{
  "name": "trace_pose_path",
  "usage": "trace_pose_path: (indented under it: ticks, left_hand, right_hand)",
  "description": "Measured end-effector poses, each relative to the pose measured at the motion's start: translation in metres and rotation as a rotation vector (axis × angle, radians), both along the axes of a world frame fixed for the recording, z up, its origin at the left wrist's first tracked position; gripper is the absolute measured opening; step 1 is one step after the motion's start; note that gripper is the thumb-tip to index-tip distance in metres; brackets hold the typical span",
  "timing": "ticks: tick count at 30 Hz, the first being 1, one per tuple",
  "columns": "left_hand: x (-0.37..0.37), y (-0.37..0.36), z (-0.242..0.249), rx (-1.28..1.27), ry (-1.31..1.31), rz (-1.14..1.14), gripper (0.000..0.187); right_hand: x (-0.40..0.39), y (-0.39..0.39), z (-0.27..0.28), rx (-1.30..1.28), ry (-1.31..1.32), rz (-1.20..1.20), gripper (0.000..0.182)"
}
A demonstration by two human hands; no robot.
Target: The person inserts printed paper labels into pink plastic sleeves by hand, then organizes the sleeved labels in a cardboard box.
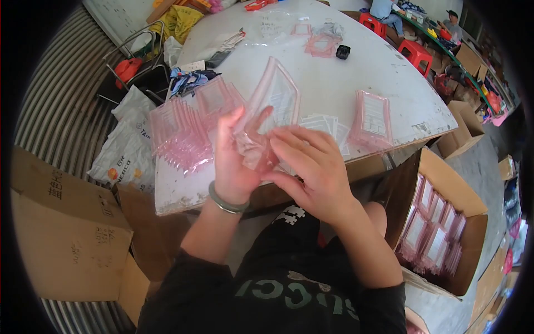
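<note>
A clear plastic pouch with pink edges (276, 92) stands tilted upright above the table's front edge. My left hand (233, 161), a bangle on its wrist, grips the pouch's crumpled lower end, with its thumb raised on the left side. My right hand (311, 170) is closed over that same lower end from the right, its fingers bent together; the fingertips are partly hidden. Left of the hands, a fanned row of similar pink pouches (181, 131) lies on the table. White printed cards (328, 127) lie just behind my right hand, and a neat stack of pouches (371, 119) sits farther right.
The white table (245, 72) also bears loose pouches (322, 45), a small black object (342, 52) and folded cloth (192, 80). At the right, an open carton (478, 222) holds several pouch stacks. Cardboard boxes (67, 234) stand at the left. People sit beyond, near red stools (416, 55).
</note>
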State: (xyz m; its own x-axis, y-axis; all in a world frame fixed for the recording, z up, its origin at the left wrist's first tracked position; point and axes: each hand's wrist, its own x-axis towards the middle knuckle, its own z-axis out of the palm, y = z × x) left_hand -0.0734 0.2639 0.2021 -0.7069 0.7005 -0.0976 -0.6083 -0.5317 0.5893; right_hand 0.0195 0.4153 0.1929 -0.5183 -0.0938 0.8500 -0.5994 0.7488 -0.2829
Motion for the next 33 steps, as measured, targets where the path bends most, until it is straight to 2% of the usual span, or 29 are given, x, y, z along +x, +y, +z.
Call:
trace_pose_path:
  ticks: [3, 4, 7, 10, 13, 15, 18, 22, 23, 27, 29, 32, 33]
  left_hand:
    - [0.003, -0.002, -0.012, 0.071, -0.087, -0.147, 0.08]
    - [0.005, 0.002, -0.011, 0.084, -0.039, -0.112, 0.076]
    - [0.018, 0.015, -0.011, 0.111, 0.062, -0.01, 0.066]
    - [0.027, 0.018, -0.017, 0.125, 0.076, 0.101, 0.063]
    - [0.039, 0.021, -0.017, 0.146, 0.087, 0.215, 0.061]
    - [0.048, 0.028, -0.015, 0.183, 0.14, 0.3, 0.06]
    - [0.054, 0.037, -0.012, 0.198, 0.01, 0.423, 0.058]
    - [0.043, 0.037, -0.033, 0.259, -0.049, 0.282, 0.063]
    - [0.043, 0.034, -0.034, 0.278, -0.058, 0.267, 0.064]
    - [0.043, 0.031, -0.036, 0.223, 0.01, 0.267, 0.065]
    - [0.041, 0.029, -0.046, 0.216, 0.035, 0.3, 0.063]
    - [0.045, 0.038, -0.043, 0.19, 0.07, 0.429, 0.063]
    - [0.048, 0.04, -0.039, 0.181, 0.08, 0.491, 0.065]
  right_hand:
    - [0.008, 0.006, -0.001, -0.062, -0.066, 0.108, 0.055]
    - [0.013, 0.008, 0.0, -0.102, -0.095, 0.127, 0.053]
    - [0.018, 0.003, -0.003, -0.087, 0.02, -0.06, 0.046]
    - [0.024, 0.0, 0.007, 0.125, 0.189, -0.399, 0.039]
    - [0.025, -0.001, -0.009, -0.039, 0.107, -0.411, 0.033]
    - [0.02, -0.005, -0.011, -0.121, 0.193, -0.36, 0.028]
    - [0.016, -0.015, -0.014, -0.199, 0.259, -0.317, 0.027]
    - [0.017, -0.025, -0.021, -0.168, 0.279, -0.273, 0.034]
    - [0.014, -0.03, -0.021, -0.189, 0.272, -0.239, 0.039]
    - [0.022, -0.037, -0.006, -0.328, 0.073, -0.138, 0.039]
    - [0.028, -0.026, -0.003, -0.246, -0.082, -0.125, 0.041]
    - [0.032, -0.022, -0.013, -0.147, -0.192, -0.18, 0.042]
    - [0.03, -0.023, -0.014, -0.15, -0.148, -0.191, 0.042]
